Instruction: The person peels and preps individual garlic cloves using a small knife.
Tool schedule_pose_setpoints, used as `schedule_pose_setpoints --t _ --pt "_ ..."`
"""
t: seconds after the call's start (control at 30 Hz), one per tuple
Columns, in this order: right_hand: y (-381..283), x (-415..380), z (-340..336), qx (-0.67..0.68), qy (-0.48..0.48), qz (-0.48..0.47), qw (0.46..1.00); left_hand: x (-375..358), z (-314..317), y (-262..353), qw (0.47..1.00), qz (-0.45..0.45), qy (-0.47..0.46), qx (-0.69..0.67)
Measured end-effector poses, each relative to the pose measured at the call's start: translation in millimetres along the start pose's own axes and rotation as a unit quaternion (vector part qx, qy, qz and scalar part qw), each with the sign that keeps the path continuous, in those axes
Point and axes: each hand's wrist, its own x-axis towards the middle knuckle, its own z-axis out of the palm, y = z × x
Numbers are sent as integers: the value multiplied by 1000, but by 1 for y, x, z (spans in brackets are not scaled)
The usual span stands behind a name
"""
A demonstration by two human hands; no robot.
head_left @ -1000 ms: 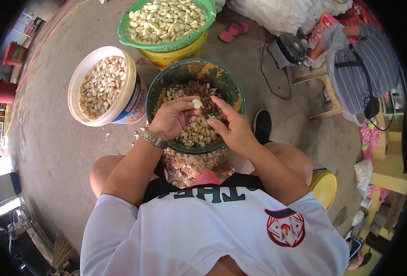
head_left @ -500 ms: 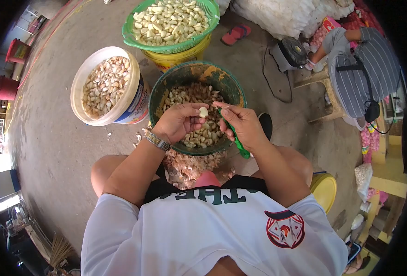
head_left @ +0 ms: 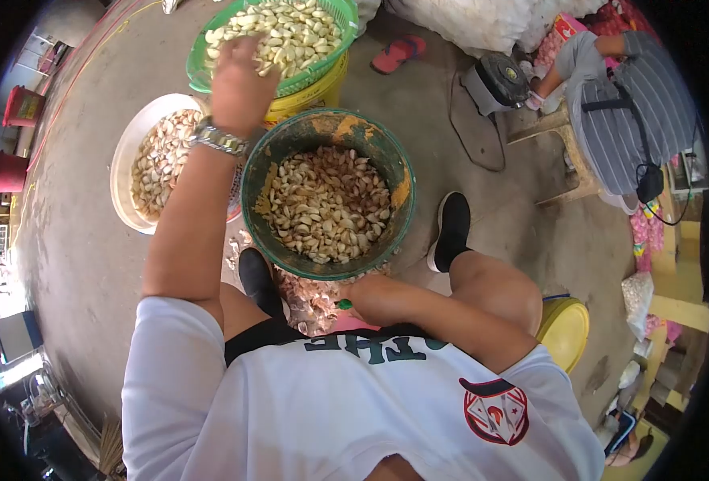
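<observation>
My left hand (head_left: 242, 88), with a metal-band watch on the wrist, reaches over the near left side of a green colander (head_left: 191, 60) heaped with peeled garlic cloves (head_left: 302, 36). Its fingers are stretched out and somewhat apart, and no clove shows in them. Low between my knees, my right hand (head_left: 368, 295) is closed on a knife, of which only the green handle end (head_left: 344, 304) shows. Just beyond that hand stands a dark green tub (head_left: 250, 180), holding unpeeled garlic cloves (head_left: 330, 204).
A white bucket (head_left: 122, 164) of garlic cloves stands left of the tub. The colander rests on a yellow bucket (head_left: 322, 92). Garlic skins (head_left: 310, 301) litter the floor between my feet. At right, a person in a striped top (head_left: 651, 112) is near a plastic stool (head_left: 575, 160).
My left hand has moved from above the tub, where it held a peeled clove, up and left to the colander. My right hand has drawn back toward my lap with the knife.
</observation>
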Motion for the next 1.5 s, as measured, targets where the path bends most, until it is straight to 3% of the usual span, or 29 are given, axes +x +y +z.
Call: schedule_pose_setpoints --t 0.03,0.07,0.13,0.2,0.23,0.33,0.47,0.57,0.63,0.73,0.77,0.83,0.9,1.0,1.03,1.1,1.17,1.27,1.37,1.43,1.5 --pt "0 0 0 -11 -16 1 1000 -3 11 6 999 -10 -41 -12" --pt "1 2 -2 -5 -43 18 999 -13 30 5 984 -51 -166 -35" --pt "0 3 -2 9 -103 50 993 -45 78 -3 940 60 -336 -25" --pt "-1 0 -7 14 -84 59 995 -80 120 -2 856 40 -516 16" --pt "-2 -2 -9 16 -75 63 995 -97 135 1 836 42 -546 35" --pt "2 -5 -12 28 -55 43 997 -161 172 8 840 82 -521 128" --pt "12 -9 -7 38 -23 47 998 -161 152 10 721 106 -670 142" --pt "13 -15 -15 49 -11 61 997 -142 146 -38 701 161 -664 203" --pt "14 -17 -17 58 4 60 996 -133 133 -49 755 158 -576 269" --pt "13 -18 -19 70 -4 58 996 -140 135 -37 848 159 -437 254" --pt "13 -17 -19 72 -2 56 996 -141 140 -21 802 125 -544 212" --pt "14 -17 -18 76 3 54 996 -156 140 12 789 137 -599 29" --pt "15 -15 -15 67 25 38 997 -174 127 48 751 256 -608 27" --pt "14 -16 -12 57 27 40 997 -183 143 27 760 179 -625 0" --pt "15 -16 -12 52 27 44 997 -193 171 -4 743 219 -627 87" --pt "14 -16 -9 54 24 55 997 -158 151 -24 739 221 -609 184" --pt "15 -17 -8 56 24 60 996 -129 133 -30 746 114 -612 236" --pt "14 -18 -11 62 25 60 996 -136 131 -42 837 162 -455 259" --pt "12 -19 -14 67 25 58 996 -135 122 1 762 0 -634 130" --pt "11 -18 -16 61 25 54 996 -177 139 -8 812 125 -567 53" --pt "10 -17 -16 63 14 56 996 -185 142 7 810 109 -573 66"
